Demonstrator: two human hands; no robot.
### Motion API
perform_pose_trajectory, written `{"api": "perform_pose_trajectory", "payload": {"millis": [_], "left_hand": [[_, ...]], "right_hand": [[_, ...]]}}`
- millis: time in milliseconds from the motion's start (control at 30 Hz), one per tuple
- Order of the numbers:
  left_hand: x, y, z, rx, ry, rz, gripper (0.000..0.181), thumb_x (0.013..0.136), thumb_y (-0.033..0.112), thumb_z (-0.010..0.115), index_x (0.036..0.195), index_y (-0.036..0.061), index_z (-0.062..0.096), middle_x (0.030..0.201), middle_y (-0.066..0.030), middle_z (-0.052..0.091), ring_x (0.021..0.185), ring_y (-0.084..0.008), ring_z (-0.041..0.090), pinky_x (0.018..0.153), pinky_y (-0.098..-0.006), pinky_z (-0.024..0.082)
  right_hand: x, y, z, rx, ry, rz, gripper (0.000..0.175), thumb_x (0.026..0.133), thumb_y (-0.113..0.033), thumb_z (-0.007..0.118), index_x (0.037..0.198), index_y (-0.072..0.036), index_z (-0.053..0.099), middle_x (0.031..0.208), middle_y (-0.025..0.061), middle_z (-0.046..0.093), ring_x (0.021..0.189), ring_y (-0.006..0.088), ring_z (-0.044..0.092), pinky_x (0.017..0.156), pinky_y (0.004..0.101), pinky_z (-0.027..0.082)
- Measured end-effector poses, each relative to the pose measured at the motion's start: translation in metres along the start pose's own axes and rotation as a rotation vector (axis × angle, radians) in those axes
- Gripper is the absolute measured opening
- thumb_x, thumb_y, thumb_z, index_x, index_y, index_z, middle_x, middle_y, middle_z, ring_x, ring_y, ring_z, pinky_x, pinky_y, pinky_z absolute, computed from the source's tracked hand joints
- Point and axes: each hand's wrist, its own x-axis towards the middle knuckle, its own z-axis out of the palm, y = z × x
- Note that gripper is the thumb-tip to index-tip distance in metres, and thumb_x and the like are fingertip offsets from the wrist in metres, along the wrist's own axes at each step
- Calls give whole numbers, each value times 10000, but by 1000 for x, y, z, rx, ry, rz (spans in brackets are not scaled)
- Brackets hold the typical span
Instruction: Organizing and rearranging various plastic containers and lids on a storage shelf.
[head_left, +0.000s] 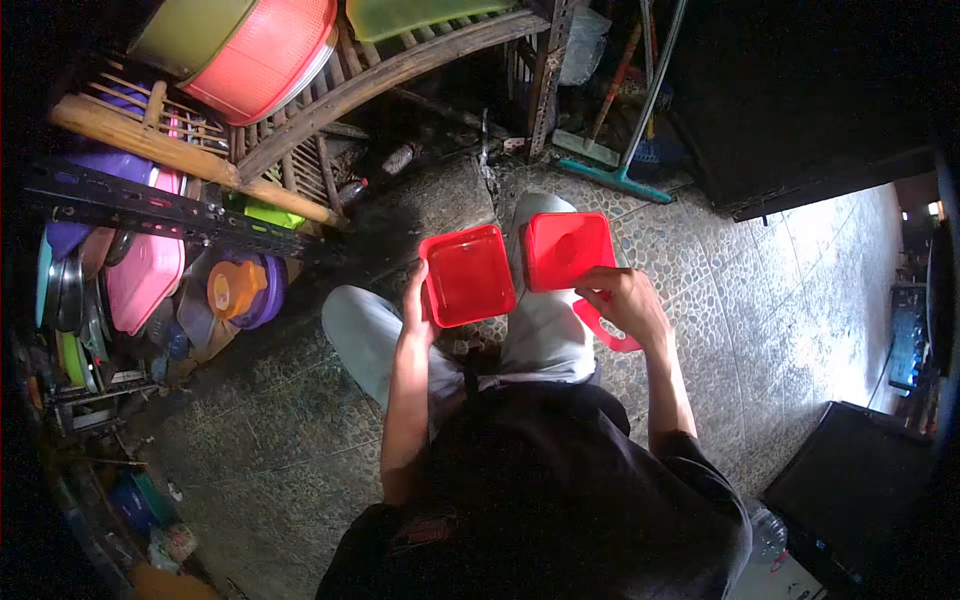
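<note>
Before me, above my bent legs, are two red square plastic pieces. My left hand (418, 304) grips the left side of a red square plastic container (470, 276), whose hollow inside faces up toward me. In my right hand (626, 300) is the near right corner of a second red square plastic piece (568, 246); whether it is a lid or another container I cannot tell. A red loop-shaped handle (619, 343) hangs below my right fingers, and my hand hides where it joins. The two pieces are side by side, with a narrow gap between them.
At the left a bamboo rack (142, 139) holds a coral plastic basket (262, 64); a pink tray (146, 281) and an orange lidded container (236, 289) are below. A teal floor squeegee (615, 180) stands ahead on the pebble-patterned floor (697, 300). A dark box (847, 457) lies at right.
</note>
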Motion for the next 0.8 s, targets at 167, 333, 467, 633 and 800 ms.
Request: {"api": "perform_pose_trajectory", "payload": {"millis": [167, 333, 467, 633, 800], "left_hand": [[-1, 1, -3, -16, 0, -12, 676, 1021, 521, 587, 1483, 35, 504, 1459, -145, 594, 1308, -280, 601, 1110, -462, 482], [-4, 3, -8, -14, -6, 4, 642, 1035, 502, 570, 1475, 37, 512, 1446, -143, 605, 1299, -274, 609, 1101, -459, 492], [-9, 8, -9, -33, -35, 2, 596, 1058, 470, 542, 1466, 36, 519, 1432, -131, 618, 1286, -261, 618, 1090, -452, 500], [-8, 8, -18, -61, -47, 8, 582, 1054, 466, 555, 1457, 45, 531, 1412, -122, 631, 1278, -245, 621, 1096, -426, 493], [-11, 15, -20, -106, -71, 7, 558, 1044, 458, 588, 1433, 60, 551, 1376, -94, 653, 1253, -222, 631, 1071, -418, 508]], "right_hand": [[-3, -4, 6, 0, -19, -20, 212, 850, -123, 782, 1061, -121, 796, 1004, 79, 775, 804, 295, 750, 759, 377, 605], [-2, -6, 4, 84, -18, 23, 303, 848, -194, 793, 1145, -140, 769, 1113, 100, 752, 894, 344, 733, 804, 428, 595], [1, -9, -2, 131, 1, -1, 378, 832, -213, 813, 1197, -135, 750, 1170, 123, 736, 923, 365, 725, 824, 433, 596], [0, -12, -14, 325, 49, 60, 483, 813, -144, 853, 1271, -77, 714, 1211, 122, 741, 942, 268, 749, 818, 382, 605], [14, -9, -14, 709, 234, 208, 211, 932, -163, 803, 1059, -16, 719, 886, 6, 724, 664, 10, 585, 575, 183, 468]]}}
